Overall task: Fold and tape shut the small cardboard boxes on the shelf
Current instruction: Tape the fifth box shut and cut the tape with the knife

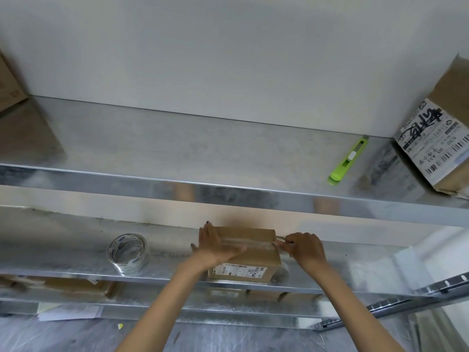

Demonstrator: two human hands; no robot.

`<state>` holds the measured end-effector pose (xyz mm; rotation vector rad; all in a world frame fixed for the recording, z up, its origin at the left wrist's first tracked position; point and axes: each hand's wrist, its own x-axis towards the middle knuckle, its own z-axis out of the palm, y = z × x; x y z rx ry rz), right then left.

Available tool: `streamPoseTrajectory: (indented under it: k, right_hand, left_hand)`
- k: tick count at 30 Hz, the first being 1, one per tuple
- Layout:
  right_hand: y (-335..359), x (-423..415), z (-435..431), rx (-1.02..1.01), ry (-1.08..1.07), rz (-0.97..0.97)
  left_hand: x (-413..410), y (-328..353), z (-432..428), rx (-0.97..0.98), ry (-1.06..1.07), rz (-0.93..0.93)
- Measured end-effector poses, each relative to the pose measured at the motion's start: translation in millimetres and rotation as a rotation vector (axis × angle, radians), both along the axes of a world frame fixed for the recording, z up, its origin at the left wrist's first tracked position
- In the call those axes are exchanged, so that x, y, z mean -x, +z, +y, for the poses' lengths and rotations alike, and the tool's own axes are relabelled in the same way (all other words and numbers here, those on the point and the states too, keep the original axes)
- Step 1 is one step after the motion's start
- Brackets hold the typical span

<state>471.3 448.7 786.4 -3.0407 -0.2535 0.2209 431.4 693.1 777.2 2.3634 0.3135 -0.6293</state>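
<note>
On the middle metal shelf [63,257], seen from the head camera, a small cardboard box [250,252] sits near the front edge with its flaps closed. A strip of clear tape [258,243] runs across its top from left to right.

The left hand [215,246] lies flat on the left part of the box top. Its fingers [233,250] are straight and pressed down along the tape, pointing toward the right. The right hand [303,248] is at the box's upper right edge, its fingers curled and pinching the end of the tape where it passes over that edge. The box lies between the two hands, and both touch it.

A white printed label [238,271] covers the near face of the box. It carries small print and a handwritten scrawl, too small to read.

A tape roll [128,251] stands on its edge on the same shelf, well to the left of the box. The blue printing on its core is illegible.

On the upper shelf [177,148] a green utility knife [349,158] lies on the right. Beside it a larger box [446,85] stands tilted. Its shipping label [431,141] is upside down and scribbled over in black marker, with barcodes and characters that look like "A33" and "530". Another carton [10,85] stands at the far left of the same shelf.
</note>
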Motion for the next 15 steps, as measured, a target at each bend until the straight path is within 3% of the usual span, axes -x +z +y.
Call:
streamPoseTrajectory:
  k: [2,4,6,10,12,15]
  right_hand:
    - [-1.9,-0.8,-0.9,-0.01,0.003,0.001]
    - [-3.3,-0.6,-1.5,-0.018,-0.007,0.003]
    - [-3.8,-0.5,-0.9,-0.04,-0.017,0.004]
    - [-5.0,-1.7,0.1,-0.09,-0.033,0.019]
    - [-4.8,-3.1,-0.9,-0.092,-0.042,0.038]
    - [-5.7,-3.3,-0.5,-0.113,-0.058,0.065]
  left_hand:
    - [5.6,2.6,-28.2,-0.208,-0.039,-0.359]
    - [13.0,-9.1,-51.4,-0.28,-0.387,-0.567]
    - [19.7,-23.5,-60.8,-0.297,-0.566,-0.581]
    - [12.5,-23.4,-61.7,-0.282,-0.645,-0.546]
    - [8.9,-16.0,-53.3,-0.202,-0.546,-0.378]
    - [6.7,-16.9,-20.6,-0.364,-0.357,-0.306]
